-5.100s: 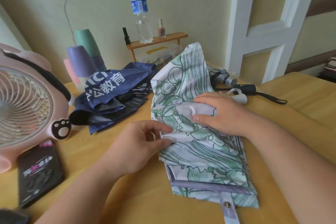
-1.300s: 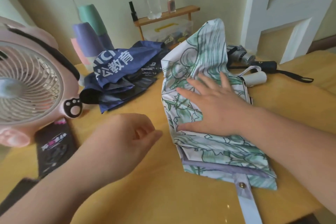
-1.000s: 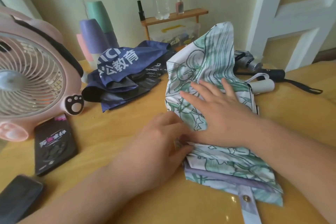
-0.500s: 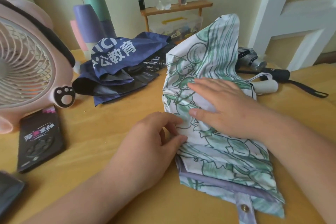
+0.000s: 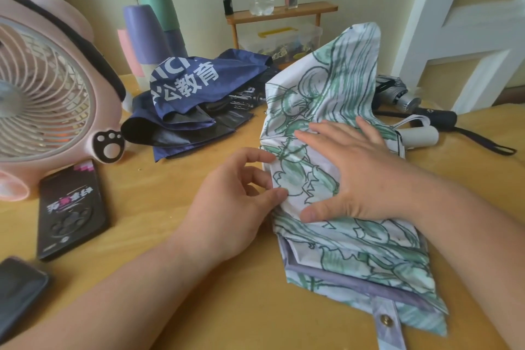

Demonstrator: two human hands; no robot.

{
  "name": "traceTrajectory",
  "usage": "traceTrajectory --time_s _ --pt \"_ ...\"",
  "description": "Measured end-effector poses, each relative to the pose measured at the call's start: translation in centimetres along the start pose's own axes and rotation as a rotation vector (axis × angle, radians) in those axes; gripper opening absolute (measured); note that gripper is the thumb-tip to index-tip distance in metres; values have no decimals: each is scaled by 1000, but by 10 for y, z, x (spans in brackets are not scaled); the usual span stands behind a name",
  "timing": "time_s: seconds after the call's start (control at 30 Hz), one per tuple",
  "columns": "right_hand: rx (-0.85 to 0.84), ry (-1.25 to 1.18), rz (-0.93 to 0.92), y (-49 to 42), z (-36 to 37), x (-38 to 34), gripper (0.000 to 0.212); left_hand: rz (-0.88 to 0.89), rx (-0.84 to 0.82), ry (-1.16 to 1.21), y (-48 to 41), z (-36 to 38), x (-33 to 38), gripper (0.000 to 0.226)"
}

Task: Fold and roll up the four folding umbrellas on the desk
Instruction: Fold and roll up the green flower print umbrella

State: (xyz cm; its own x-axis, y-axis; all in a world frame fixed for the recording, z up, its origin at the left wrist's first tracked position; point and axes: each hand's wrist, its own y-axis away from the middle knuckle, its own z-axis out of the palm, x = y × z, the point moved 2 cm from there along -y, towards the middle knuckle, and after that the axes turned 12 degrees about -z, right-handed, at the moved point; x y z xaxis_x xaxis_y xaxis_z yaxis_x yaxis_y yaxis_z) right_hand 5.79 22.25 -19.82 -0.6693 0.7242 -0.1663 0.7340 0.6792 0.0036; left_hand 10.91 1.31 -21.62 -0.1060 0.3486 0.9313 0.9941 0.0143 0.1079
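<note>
A white folding umbrella with green flower print (image 5: 326, 99) lies across the middle of the wooden desk, its snap strap (image 5: 387, 327) hanging toward me. My right hand (image 5: 352, 170) lies flat on its cloth, fingers straight, pressing it down. My left hand (image 5: 235, 202) pinches the cloth's left edge between thumb and fingers. A navy umbrella with white lettering (image 5: 196, 94) lies unfolded behind it to the left. At the back right lie a silver-tipped umbrella (image 5: 395, 94) and a black umbrella handle with a wrist strap (image 5: 437, 119).
A pink desk fan (image 5: 51, 94) stands at the left, with a black phone case (image 5: 71, 207) and a dark phone (image 5: 17, 293) before it. Stacked cups (image 5: 147, 28), a small wooden shelf with bottles (image 5: 281, 11) and a clear box (image 5: 284, 40) line the wall.
My left hand came from the bare desk to the cloth's left edge and took hold of it. My right hand stayed pressing on the cloth, shifting slightly.
</note>
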Motion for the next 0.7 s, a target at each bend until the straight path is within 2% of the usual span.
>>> traceTrajectory --time_s 0.2,0.37,0.57,0.7 --pt "-59 41 -5 1 1 -3 140 113 -117 87 4 5 -4 34" --pt "-58 52 -34 3 1 -2 141 184 -187 -70 10 4 -5 61" --pt "-87 47 -63 6 0 -1 141 187 -152 -185 6 -6 -1 33" --pt "-119 64 -82 6 0 2 142 150 -121 -398 10 -6 4 17"
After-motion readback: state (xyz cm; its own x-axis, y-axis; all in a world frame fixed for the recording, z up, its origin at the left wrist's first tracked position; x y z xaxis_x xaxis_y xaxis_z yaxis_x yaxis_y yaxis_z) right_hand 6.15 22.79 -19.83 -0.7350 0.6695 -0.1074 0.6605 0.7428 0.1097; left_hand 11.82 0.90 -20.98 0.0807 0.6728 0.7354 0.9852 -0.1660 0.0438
